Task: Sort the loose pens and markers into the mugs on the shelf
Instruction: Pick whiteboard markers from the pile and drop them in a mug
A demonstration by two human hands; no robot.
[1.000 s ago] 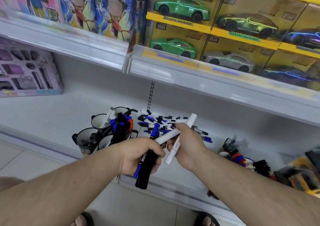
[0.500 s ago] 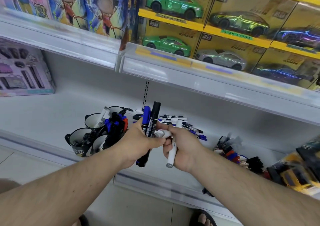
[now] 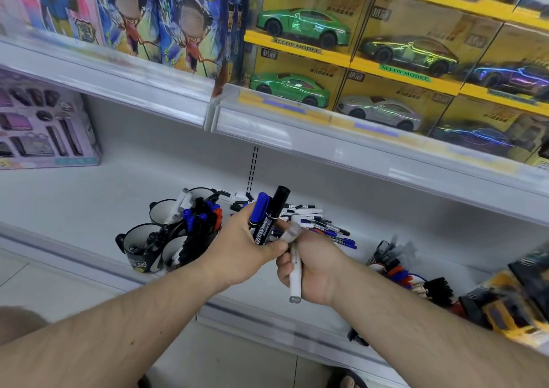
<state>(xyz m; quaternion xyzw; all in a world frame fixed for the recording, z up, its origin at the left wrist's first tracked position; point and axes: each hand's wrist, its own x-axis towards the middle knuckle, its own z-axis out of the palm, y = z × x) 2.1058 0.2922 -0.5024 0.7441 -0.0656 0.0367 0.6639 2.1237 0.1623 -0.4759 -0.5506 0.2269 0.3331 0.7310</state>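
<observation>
Bright, even, diffuse overhead light; only soft shadow under the upper shelf [image 3: 166, 90]. Glare streaks on the toy car boxes [image 3: 395, 69]. Wide-angle bowing of straight edges toward the corners. Motion blur at the right edge; sharper near centre.

The white shelf [image 3: 89, 197] carried a cluster of mugs [image 3: 166, 239], a pen pile [image 3: 315, 221] beside them, and a purple box [image 3: 44, 132] at left.
</observation>
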